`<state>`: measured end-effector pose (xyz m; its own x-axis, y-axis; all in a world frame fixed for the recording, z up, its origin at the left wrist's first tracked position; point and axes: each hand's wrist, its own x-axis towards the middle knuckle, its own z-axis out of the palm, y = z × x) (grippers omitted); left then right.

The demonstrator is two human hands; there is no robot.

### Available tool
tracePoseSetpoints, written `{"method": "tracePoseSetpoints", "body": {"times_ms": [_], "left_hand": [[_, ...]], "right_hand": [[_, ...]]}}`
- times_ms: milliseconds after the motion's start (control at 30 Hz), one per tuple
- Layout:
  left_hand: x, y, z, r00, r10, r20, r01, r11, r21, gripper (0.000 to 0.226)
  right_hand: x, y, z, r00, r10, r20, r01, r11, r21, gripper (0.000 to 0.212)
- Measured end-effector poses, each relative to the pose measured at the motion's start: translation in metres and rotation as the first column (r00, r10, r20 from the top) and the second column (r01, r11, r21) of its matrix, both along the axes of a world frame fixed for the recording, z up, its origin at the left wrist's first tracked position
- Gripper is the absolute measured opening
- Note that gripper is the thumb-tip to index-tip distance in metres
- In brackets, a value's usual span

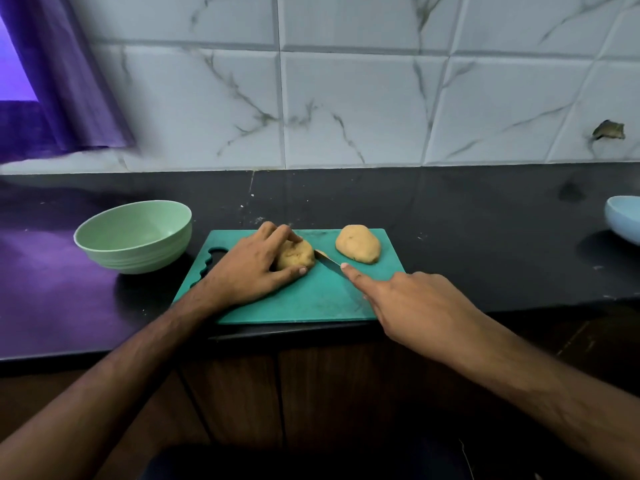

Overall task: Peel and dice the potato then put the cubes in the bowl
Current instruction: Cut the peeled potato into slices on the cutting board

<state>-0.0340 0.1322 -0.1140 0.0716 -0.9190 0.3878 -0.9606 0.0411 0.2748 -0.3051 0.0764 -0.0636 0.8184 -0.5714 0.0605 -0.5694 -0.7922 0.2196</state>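
Two peeled potato halves lie flat side down on a green cutting board. My left hand grips the left half, fingers over its top and thumb at its front. The right half lies free near the board's far right corner. My right hand holds a knife with the index finger stretched along the blade's spine. The blade tip sits just right of the held half. An empty pale green bowl stands left of the board.
The board lies on a black counter near its front edge. A light blue dish sits at the far right edge of view. A tiled wall rises behind, with a purple curtain at the far left.
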Motion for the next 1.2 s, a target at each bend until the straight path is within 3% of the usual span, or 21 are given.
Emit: {"method": "tracePoseSetpoints", "body": {"times_ms": [133, 267, 367, 733, 933, 1200], "left_hand": [[-0.002, 0.001, -0.001, 0.999, 0.005, 0.031, -0.005, 1.0, -0.012, 0.058], [-0.003, 0.001, -0.002, 0.988, -0.059, 0.146, 0.057, 0.998, 0.018, 0.055], [-0.004, -0.001, 0.0, 0.963, -0.093, 0.255, 0.073, 0.993, 0.087, 0.051], [-0.007, -0.003, 0.006, 0.931, -0.123, 0.345, 0.081, 0.988, 0.134, 0.054], [-0.003, 0.0, -0.001, 0.993, -0.027, 0.114, 0.024, 0.999, 0.029, 0.068], [0.0, 0.001, 0.001, 0.999, -0.038, -0.006, 0.037, 0.999, -0.04, 0.051]], "right_hand": [[0.004, -0.014, 0.006, 0.999, -0.022, 0.031, 0.024, 0.997, -0.07, 0.056], [0.005, -0.016, 0.004, 0.999, -0.025, -0.033, 0.019, 0.985, -0.17, 0.059], [0.005, -0.015, 0.0, 0.997, -0.017, -0.069, 0.007, 0.989, -0.146, 0.063], [0.002, -0.004, 0.002, 0.997, -0.023, -0.077, 0.015, 0.994, -0.108, 0.063], [-0.005, -0.01, 0.01, 0.995, -0.067, 0.074, 0.055, 0.985, 0.161, 0.048], [0.023, -0.02, 0.018, 0.98, -0.118, 0.16, 0.057, 0.938, 0.343, 0.047]]}}
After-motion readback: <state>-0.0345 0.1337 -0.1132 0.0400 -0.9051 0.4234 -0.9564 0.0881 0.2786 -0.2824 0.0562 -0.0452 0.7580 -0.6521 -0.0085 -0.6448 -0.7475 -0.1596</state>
